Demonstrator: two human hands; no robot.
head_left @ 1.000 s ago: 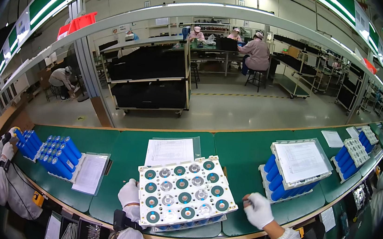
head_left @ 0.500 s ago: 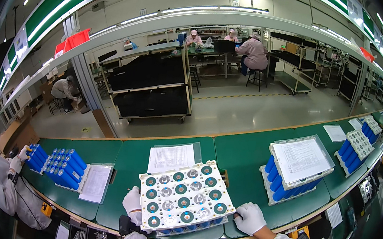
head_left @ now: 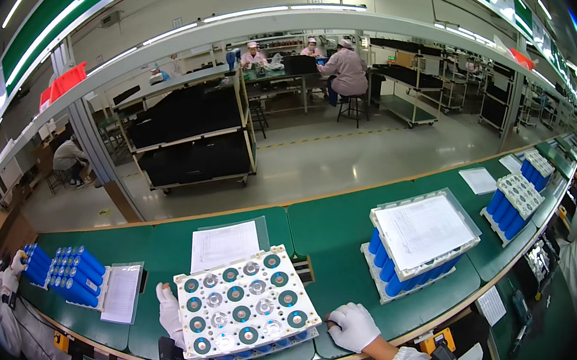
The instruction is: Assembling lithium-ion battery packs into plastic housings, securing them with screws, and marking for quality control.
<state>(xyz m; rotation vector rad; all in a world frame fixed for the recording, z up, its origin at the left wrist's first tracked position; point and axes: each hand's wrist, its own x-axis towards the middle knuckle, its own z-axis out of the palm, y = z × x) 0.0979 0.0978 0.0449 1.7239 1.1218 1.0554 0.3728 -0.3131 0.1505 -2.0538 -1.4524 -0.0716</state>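
A battery pack (head_left: 237, 302) stands on the bench before me: a white perforated holder plate over blue cylindrical cells, with green rings and bare metal ends showing in its holes. My white-gloved left hand (head_left: 172, 314) is at the pack's left edge, fingers bent against its side; part of it is hidden behind the plate. My gloved right hand (head_left: 355, 327) lies curled on the green bench top just off the pack's right corner. A small dark thing shows at its fingertips, too little to name. Behind the pack lies a printed sheet (head_left: 225, 245) in a clear sleeve.
Another blue-cell pack (head_left: 423, 240) with a sheet on top stands to the right, more packs (head_left: 513, 203) beyond. At the left are blue cells (head_left: 76, 277) beside a co-worker's gloved hand (head_left: 17, 262). A power screwdriver (head_left: 518, 323) lies at the far right.
The whole view has swung, so the bench and packs sit further left in the picture. Both my hands keep nearly the same places beside the pack; the left hand's fingers look slightly straighter.
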